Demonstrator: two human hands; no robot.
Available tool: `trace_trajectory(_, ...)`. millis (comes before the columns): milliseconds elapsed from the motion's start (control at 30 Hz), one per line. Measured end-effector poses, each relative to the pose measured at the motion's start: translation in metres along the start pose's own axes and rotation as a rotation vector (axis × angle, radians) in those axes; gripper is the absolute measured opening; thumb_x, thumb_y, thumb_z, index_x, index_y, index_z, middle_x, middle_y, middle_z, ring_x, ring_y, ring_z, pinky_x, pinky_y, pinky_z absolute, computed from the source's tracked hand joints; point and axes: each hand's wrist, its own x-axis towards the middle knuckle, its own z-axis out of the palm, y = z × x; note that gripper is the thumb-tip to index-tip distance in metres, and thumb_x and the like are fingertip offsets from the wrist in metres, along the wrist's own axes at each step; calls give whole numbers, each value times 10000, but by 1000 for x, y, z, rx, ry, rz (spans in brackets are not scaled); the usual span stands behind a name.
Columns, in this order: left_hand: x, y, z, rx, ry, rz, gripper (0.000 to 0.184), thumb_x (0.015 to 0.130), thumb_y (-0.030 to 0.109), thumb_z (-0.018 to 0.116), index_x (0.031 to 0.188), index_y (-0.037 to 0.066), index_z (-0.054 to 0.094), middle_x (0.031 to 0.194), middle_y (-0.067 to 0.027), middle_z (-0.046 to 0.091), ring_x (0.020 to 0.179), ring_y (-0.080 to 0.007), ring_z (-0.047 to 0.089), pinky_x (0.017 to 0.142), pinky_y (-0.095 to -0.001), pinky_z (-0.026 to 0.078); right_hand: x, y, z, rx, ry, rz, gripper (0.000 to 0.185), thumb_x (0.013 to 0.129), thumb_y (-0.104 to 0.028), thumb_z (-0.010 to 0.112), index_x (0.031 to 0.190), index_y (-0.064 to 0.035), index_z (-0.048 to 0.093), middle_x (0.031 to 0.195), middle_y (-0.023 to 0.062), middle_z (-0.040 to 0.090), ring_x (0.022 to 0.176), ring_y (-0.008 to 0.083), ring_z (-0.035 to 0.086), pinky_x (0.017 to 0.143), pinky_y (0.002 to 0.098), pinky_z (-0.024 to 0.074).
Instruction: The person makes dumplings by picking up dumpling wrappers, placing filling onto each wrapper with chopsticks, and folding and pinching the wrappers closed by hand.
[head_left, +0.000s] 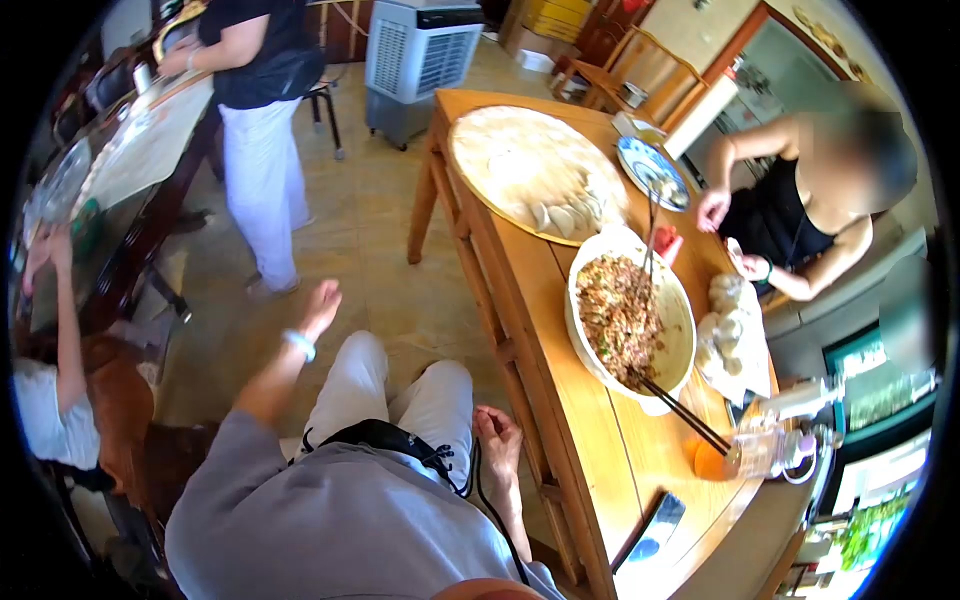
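My left hand [320,310] is held out over the floor beyond my left knee, a pale band on its wrist. Motion smears its fingers, and I cannot make out anything in it. Beside my right thigh, near the wooden table [590,440], is my right hand [499,440], its fingers curled in with nothing visible in them. On the table are a white bowl of chopped filling [617,315] with chopsticks [690,415] and a spoon, a round floured tray [510,160] with several dumplings [565,217], and a bag of pale rounded pieces [728,335].
A person [790,190] sits across the table. Another stands [262,150] by a table at the left, where a third person's arms [66,290] show. A phone [655,528], a jar [755,453] and a blue-white plate [650,172] lie on the wooden table. An air cooler [415,70] stands behind.
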Motion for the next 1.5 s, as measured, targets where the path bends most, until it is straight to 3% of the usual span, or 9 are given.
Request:
trace_trajectory(167,44,231,62,15,96,564,278,849,169,548,1098,46,537,986,-105,616,890,-180,588,793,-291,468,-5,-7,-2,-54,65,-13,239,859,-182,571,993,9,624,876,97,646,783,150,607,715,261,475)
trace_trajectory(233,63,283,89,-77,39,648,255,847,157,549,1074,42,550,951,-99,615,849,-172,590,762,-280,468,-7,-4,-8,-93,97,-18,245,855,-192,573,990,6,627,869,95,648,777,142,606,713,255,472)
trace_trajectory(367,105,333,134,222,36,646,236,814,184,555,970,10,593,948,-175,620,889,-281,599,795,-351,461,-19,-10,-16,-159,185,5,251,851,-199,574,989,4,628,841,93,649,772,131,604,713,246,468)
trace_trajectory(533,134,356,167,594,27,504,284,780,190,554,941,-37,609,952,-262,598,960,-354,575,852,-412,443,-30,-2,-24,-36,247,10,219,859,-165,563,980,5,631,833,93,652,779,128,605,718,245,468)
trace_trajectory(767,153,373,185,682,34,323,255,746,123,572,944,-26,634,1018,-239,597,995,-343,577,868,-380,456,-32,-6,-31,-106,282,17,202,844,-157,590,957,3,639,843,54,639,788,103,576,726,235,456)
trace_trajectory(867,145,382,176,659,-70,281,434,673,197,702,1018,-38,585,1049,-246,583,1025,-329,562,876,-371,437,-29,13,-38,-114,275,9,197,845,-149,586,960,2,636,833,34,631,768,90,562,717,224,449)
trace_trajectory(1067,150,382,173,702,-127,295,468,653,199,705,1029,-45,572,1055,-243,583,1026,-323,564,875,-352,437,-20,17,-39,-172,252,-20,210,849,-158,576,970,6,627,823,21,627,757,84,558,708,220,447)
trace_trajectory(1467,187,353,185,599,-102,408,273,638,120,685,852,-31,606,838,-175,640,765,-244,625,677,-325,482,-20,2,-29,-324,256,65,235,824,-207,598,963,-24,644,872,94,667,818,152,624,757,269,473)
trace_trajectory(1500,188,354,184,590,-143,390,239,655,110,658,859,-9,623,871,-178,640,815,-257,622,719,-328,477,-22,-1,-29,-334,250,55,232,822,-207,600,964,-29,647,881,96,668,824,156,625,762,271,473)
